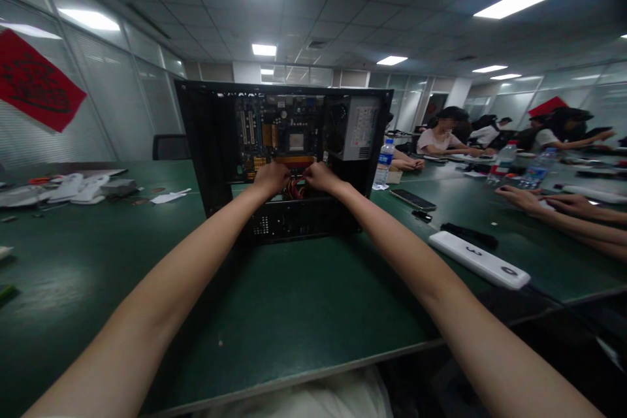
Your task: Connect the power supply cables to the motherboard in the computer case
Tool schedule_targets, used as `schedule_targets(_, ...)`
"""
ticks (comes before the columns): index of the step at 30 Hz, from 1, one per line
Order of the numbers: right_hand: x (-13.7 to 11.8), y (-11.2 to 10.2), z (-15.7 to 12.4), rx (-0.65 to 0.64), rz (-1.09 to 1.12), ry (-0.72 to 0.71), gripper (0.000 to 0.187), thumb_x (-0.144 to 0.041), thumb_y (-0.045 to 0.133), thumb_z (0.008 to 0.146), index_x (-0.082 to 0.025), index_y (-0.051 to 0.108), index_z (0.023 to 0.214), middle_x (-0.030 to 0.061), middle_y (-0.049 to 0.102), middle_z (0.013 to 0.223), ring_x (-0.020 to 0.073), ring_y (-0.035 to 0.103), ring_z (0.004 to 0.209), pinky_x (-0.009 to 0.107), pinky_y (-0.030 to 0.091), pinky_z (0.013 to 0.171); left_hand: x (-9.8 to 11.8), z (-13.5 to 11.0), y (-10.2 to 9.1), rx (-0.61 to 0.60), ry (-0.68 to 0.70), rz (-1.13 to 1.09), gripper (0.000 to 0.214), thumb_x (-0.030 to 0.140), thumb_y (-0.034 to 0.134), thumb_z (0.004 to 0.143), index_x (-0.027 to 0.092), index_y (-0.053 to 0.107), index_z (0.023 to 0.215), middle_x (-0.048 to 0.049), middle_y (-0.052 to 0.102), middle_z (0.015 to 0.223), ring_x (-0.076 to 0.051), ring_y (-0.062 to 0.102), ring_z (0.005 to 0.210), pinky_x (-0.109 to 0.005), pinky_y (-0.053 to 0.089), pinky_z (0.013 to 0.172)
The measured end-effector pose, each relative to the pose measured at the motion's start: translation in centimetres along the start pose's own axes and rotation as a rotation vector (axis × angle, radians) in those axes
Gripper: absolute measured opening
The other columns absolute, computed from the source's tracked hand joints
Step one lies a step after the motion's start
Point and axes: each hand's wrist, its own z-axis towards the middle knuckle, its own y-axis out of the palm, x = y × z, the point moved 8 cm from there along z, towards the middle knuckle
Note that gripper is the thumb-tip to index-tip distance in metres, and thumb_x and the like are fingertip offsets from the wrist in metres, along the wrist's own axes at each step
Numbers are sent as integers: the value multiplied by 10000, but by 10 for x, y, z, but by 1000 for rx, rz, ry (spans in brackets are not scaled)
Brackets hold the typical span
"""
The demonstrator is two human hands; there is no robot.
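Curling fingers at an orange-brown strip point(295, 160), grip unclear, left hand point(273, 179) and right hand point(322, 177) occupy a black metal computer case point(200, 150); green tabletop point(289, 300) fronts its edge.

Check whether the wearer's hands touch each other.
Apart: the head view shows a gap between the left hand and right hand, with coloured cables visible there.

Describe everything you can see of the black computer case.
The black, metal-looking computer case stands on the green table, its near side open. Inside are a circuit board with a pale square component, a labelled silvery power supply at upper right, and coloured cables low down. The left hand and right hand are inside, by opposite ends of an orange strip; their grip is unclear.
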Motion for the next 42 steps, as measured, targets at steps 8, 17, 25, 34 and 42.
schedule_targets(8, -3, -2, -2, -2, -29, 7, 320, -141, 571, 988, -115, 808, 1203, 165, 773, 1234, 264, 713, 1180, 274, 514, 948, -2, 3, 2, -4, -8, -4, 370, 358, 528, 975, 282, 821, 1187, -112, 784, 1193, -332, 715, 1140, -413, 570, 960)
schedule_targets(17, -12, -4, -8, 2, -92, -53, 313, -108, 522, 990, -82, 807, 1118, 214, 771, 1159, 263, 727, 1084, 297, 501, 912, -6, 4, 1, 9, -37, -6, 371, 384, 547, 965, 309, 814, 1211, -98, 791, 1204, -322, 726, 1130, -394, 576, 933)
schedule_targets(25, -13, -4, -12, -15, -123, -64, 321, -168, 515, 1020, -99, 792, 1168, 201, 769, 1156, 274, 732, 1085, 299, 508, 897, -10, 1, 5, -21, 6, -14, 387, 429, 610, 954, 351, 767, 1299, -60, 779, 1270, -299, 719, 1173, -343, 565, 940)
schedule_targets(34, -17, -5, -14, -25, -132, -61, 319, -171, 504, 1024, -114, 782, 1171, 189, 767, 1185, 258, 733, 1105, 268, 510, 868, -5, 2, 5, -33, 66, 67, 375, 446, 556, 1006, 331, 783, 1282, -141, 784, 1205, -353, 730, 1136, -399, 556, 912)
schedule_targets(42, -24, -10, -21, -62, -170, -43, 314, -198, 573, 1016, -84, 736, 1258, 247, 722, 1267, 294, 691, 1216, 301, 507, 988, 9, 2, -1, -26, 96, 107, 339, 282, 554, 979, 161, 799, 1180, -234, 761, 1193, -388, 718, 1153, -447, 544, 958)
